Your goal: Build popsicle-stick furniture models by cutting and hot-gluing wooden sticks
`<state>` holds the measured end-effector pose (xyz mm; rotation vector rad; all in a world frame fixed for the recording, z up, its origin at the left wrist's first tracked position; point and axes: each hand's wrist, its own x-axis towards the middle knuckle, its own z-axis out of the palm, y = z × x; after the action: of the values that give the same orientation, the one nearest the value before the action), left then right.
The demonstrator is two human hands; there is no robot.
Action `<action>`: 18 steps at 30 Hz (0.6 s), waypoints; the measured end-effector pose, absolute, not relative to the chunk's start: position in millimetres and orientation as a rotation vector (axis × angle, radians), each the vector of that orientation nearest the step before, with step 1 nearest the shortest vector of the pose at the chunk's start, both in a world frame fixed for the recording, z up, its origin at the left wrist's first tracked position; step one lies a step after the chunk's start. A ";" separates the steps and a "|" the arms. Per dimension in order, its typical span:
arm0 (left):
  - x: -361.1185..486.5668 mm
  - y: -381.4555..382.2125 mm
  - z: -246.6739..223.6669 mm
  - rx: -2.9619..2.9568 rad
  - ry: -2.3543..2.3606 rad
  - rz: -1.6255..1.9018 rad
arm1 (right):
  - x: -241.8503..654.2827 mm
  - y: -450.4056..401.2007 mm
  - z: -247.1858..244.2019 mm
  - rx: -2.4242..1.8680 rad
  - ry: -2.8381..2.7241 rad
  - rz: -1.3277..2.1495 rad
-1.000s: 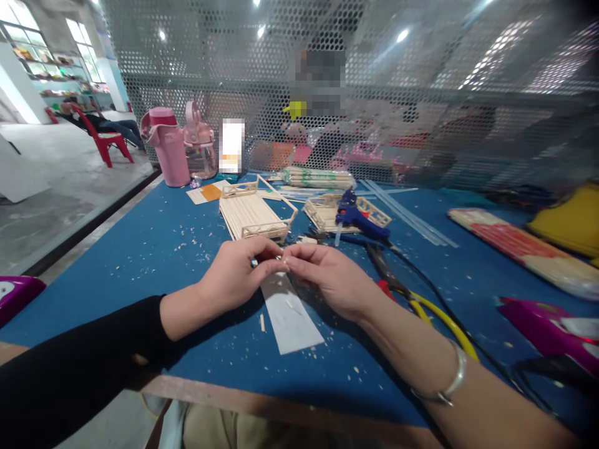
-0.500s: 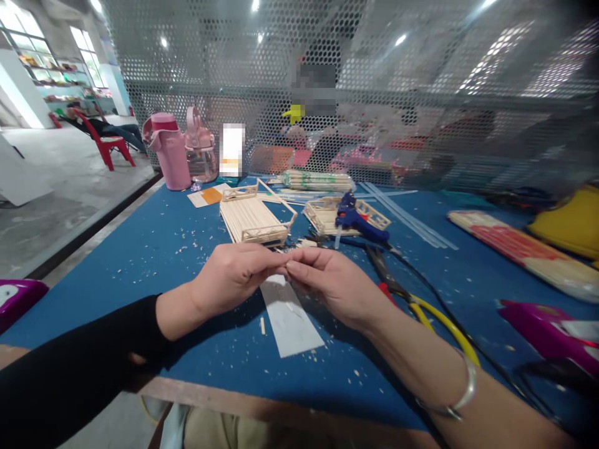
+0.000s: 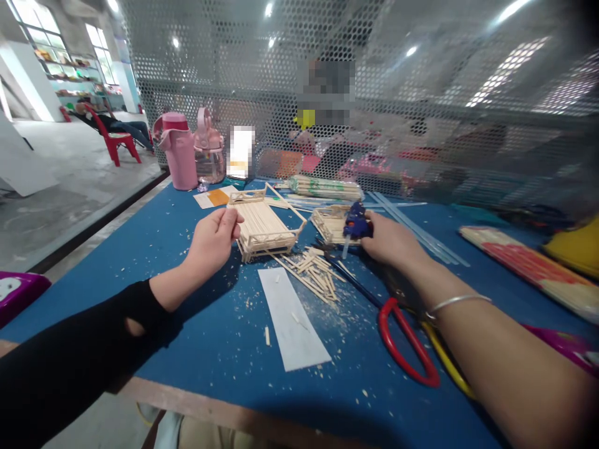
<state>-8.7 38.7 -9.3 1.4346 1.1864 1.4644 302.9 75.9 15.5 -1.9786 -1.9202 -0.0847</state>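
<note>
My left hand (image 3: 213, 243) is closed in a pinch beside the left edge of a small frame built of wooden sticks (image 3: 264, 221). Whatever lies between its fingertips is too small or hidden to name. My right hand (image 3: 393, 240) is wrapped round the handle of a blue hot glue gun (image 3: 355, 221), whose clear glue stick (image 3: 346, 247) points down. Behind the gun, partly covered by it, lies a second stick-built frame (image 3: 327, 224). Short cut sticks (image 3: 313, 271) lie in a loose heap between my hands, with a white paper strip (image 3: 294, 324) nearer to me.
Red-handled pliers (image 3: 407, 343) and a yellow-handled tool (image 3: 449, 362) lie by my right forearm. Bagged sticks (image 3: 524, 265) are at the right, more (image 3: 325, 187) at the back. A pink flask (image 3: 181, 153) and a clear bottle (image 3: 209, 153) stand before the mesh panel (image 3: 402, 100).
My hands have parted from their shared pinch. The left has drawn back beside the larger stick frame; the right has reached forward and taken hold of the glue gun. The stick heap is uncovered.
</note>
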 end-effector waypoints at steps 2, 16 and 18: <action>-9.6 38.6 -10.3 1.488 1.227 1.451 | 302.7 76.1 11.7 -1.982 -1.893 -0.071; -3.7 26.4 -11.8 1.921 1.314 1.269 | 296.4 62.8 16.8 -1.919 -1.582 -0.107; -3.2 28.4 -12.1 1.885 1.273 1.355 | 295.6 61.8 21.3 -1.907 -1.490 -0.172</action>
<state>-3.2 28.4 -12.1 1.8847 1.2734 1.3547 295.6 61.8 21.3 -1.9068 -1.4898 -0.1719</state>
